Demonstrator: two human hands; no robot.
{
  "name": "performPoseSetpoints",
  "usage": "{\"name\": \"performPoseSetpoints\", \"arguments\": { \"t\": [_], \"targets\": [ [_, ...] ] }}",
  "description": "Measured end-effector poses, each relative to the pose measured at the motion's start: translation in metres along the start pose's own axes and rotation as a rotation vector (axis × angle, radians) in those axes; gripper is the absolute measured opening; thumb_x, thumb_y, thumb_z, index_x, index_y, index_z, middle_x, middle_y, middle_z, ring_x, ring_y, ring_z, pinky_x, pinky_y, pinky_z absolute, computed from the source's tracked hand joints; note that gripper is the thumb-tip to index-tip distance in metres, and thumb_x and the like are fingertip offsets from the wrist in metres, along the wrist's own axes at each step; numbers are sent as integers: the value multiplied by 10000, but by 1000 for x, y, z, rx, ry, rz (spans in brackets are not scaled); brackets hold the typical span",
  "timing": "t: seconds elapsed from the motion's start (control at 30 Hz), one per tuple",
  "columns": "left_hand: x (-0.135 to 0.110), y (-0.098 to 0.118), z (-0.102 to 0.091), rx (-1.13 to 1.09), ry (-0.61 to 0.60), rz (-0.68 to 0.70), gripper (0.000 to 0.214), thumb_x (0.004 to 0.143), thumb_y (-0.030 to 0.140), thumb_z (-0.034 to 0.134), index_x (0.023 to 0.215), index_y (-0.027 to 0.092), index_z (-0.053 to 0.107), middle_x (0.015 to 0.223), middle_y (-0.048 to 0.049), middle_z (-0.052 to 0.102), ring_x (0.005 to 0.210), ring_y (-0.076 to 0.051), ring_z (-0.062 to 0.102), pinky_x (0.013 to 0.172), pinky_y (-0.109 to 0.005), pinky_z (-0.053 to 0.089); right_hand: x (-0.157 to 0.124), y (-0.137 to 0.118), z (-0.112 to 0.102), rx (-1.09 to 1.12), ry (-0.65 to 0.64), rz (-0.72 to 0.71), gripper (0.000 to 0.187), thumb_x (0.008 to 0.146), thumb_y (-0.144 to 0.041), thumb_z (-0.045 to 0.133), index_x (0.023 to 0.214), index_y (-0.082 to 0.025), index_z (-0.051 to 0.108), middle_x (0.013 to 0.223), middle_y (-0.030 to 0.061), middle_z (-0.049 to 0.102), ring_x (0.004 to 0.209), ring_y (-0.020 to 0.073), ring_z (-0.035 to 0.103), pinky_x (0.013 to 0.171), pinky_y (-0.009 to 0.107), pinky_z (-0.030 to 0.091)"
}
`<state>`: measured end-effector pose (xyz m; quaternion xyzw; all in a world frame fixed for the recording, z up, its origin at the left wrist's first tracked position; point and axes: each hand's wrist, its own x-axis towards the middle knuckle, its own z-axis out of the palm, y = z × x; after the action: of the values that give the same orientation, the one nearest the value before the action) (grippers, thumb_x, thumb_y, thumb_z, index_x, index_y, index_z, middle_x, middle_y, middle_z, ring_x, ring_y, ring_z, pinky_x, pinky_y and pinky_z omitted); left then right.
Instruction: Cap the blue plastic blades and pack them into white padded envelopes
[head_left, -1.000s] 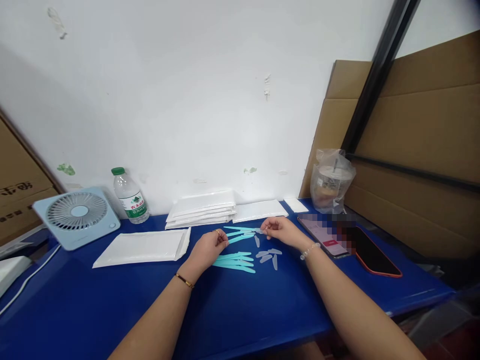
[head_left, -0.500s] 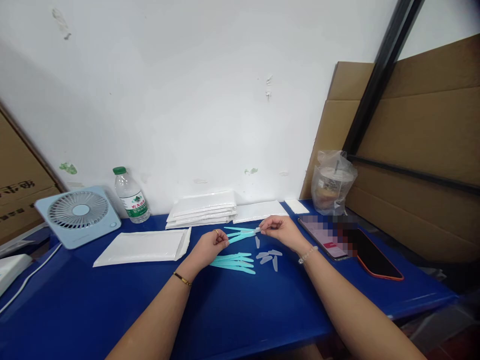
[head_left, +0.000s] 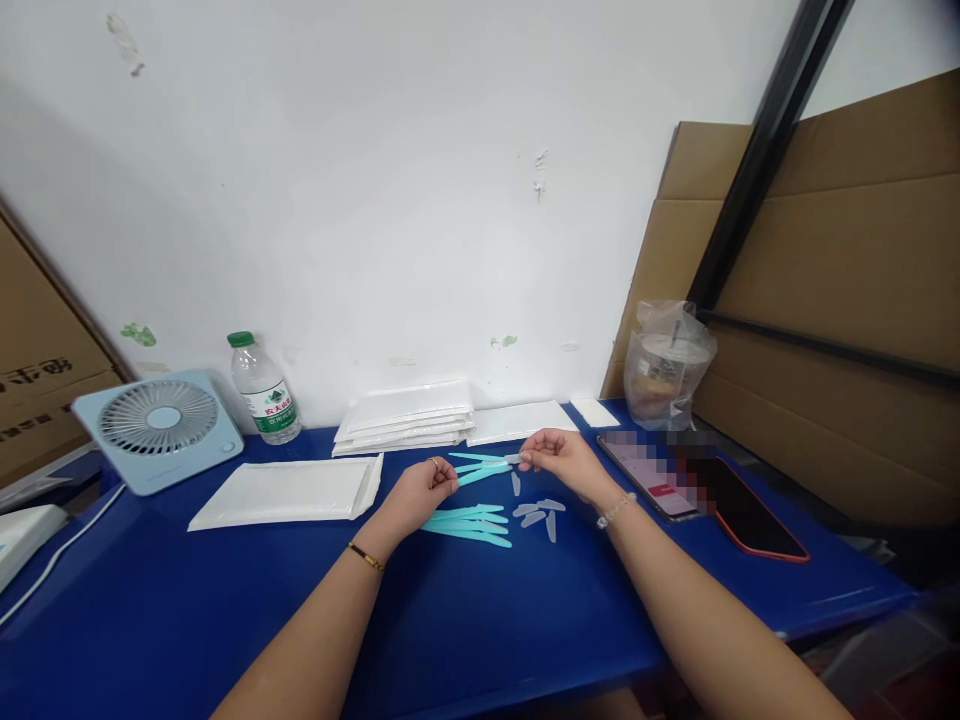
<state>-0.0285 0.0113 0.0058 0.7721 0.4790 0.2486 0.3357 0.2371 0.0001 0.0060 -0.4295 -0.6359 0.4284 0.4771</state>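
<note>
My left hand (head_left: 420, 492) pinches the near end of a thin teal plastic stick (head_left: 480, 474) held just above the blue table (head_left: 225, 600). My right hand (head_left: 559, 458) pinches a small clear cap (head_left: 514, 460) at the stick's far end. A bunch of teal sticks (head_left: 469, 525) lies below my left hand, and two more teal sticks (head_left: 471, 459) lie behind the held one. Several loose clear caps (head_left: 540, 515) lie under my right wrist.
A white padded envelope (head_left: 285, 492) lies to the left, a stack of envelopes (head_left: 405, 415) against the wall. A small fan (head_left: 159, 425) and water bottle (head_left: 262, 390) stand at the back left. Two phones (head_left: 705, 490) and a bagged drink cup (head_left: 667, 365) are at right.
My hands have barely moved; the right hand has brought the clear cap onto the tip of the teal stick.
</note>
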Motion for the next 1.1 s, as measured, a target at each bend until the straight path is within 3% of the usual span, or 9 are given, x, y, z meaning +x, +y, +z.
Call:
{"name": "performPoseSetpoints", "arguments": {
  "t": [0.33, 0.4, 0.47, 0.57, 0.67, 0.87, 1.0, 1.1],
  "targets": [
    [2, 2, 14, 87, 62, 32, 211, 796, 358, 494, 878, 182, 577, 770, -8, 595, 704, -142, 533, 632, -246, 398, 5, 10, 21, 11, -75, 62, 295, 694, -404, 689, 810, -144, 611, 699, 42, 677, 709, 191, 668, 615, 274, 482],
    [1, 3, 12, 153, 120, 41, 252, 781, 347, 523, 969, 190, 583, 890, -38, 613, 814, -170, 551, 698, -265, 407, 6, 12, 17, -135, -19, 46, 235, 730, -364, 655, 827, -153, 625, 724, 41, 671, 709, 180, 652, 650, 289, 481],
    [-1, 6, 7, 220, 103, 52, 284, 754, 355, 556, 990, 202, 598, 957, -54, 608, 878, -193, 549, 727, -276, 406, 5, 12, 10, -370, 24, -25, 145, 755, -290, 622, 835, -173, 655, 813, 46, 661, 727, 166, 622, 690, 299, 470],
    [-6, 11, 1, 284, -55, 80, 251, 709, 380, 593, 893, 215, 641, 901, -38, 612, 856, -198, 554, 697, -264, 402, 1, 8, 2, -628, -138, -152, 154, 763, -198, 593, 881, -213, 690, 938, 48, 615, 753, 152, 583, 675, 272, 453],
    [-9, 12, 1, 319, -141, 99, 165, 700, 340, 592, 789, 214, 649, 804, -19, 620, 780, -177, 553, 644, -242, 382, -4, 2, 3, -753, -337, -209, 173, 771, -188, 593, 913, -218, 687, 903, 41, 587, 721, 138, 564, 627, 241, 429],
    [-7, 8, 7, 277, -112, 93, 135, 731, 311, 550, 760, 198, 619, 766, -24, 616, 706, -158, 539, 589, -232, 368, -6, -3, 25, -1069, -273, -285, 69, 758, -130, 553, 741, -169, 607, 812, 35, 552, 587, 107, 492, 537, 236, 349],
    [-7, 10, 7, 166, -52, 59, 200, 754, 359, 531, 814, 183, 607, 739, -14, 601, 659, -139, 526, 566, -227, 376, -5, -2, 30, -1075, -217, -220, 105, 718, -72, 543, 679, -165, 571, 741, 31, 541, 587, 113, 503, 548, 238, 356],
    [-6, 12, 6, 64, -26, 57, 243, 761, 384, 533, 846, 171, 612, 732, -7, 593, 654, -127, 516, 570, -223, 384, -3, 1, 25, -825, -171, -154, 163, 693, -69, 548, 798, -185, 596, 688, 4, 558, 604, 122, 540, 576, 237, 402]
  ]
}}
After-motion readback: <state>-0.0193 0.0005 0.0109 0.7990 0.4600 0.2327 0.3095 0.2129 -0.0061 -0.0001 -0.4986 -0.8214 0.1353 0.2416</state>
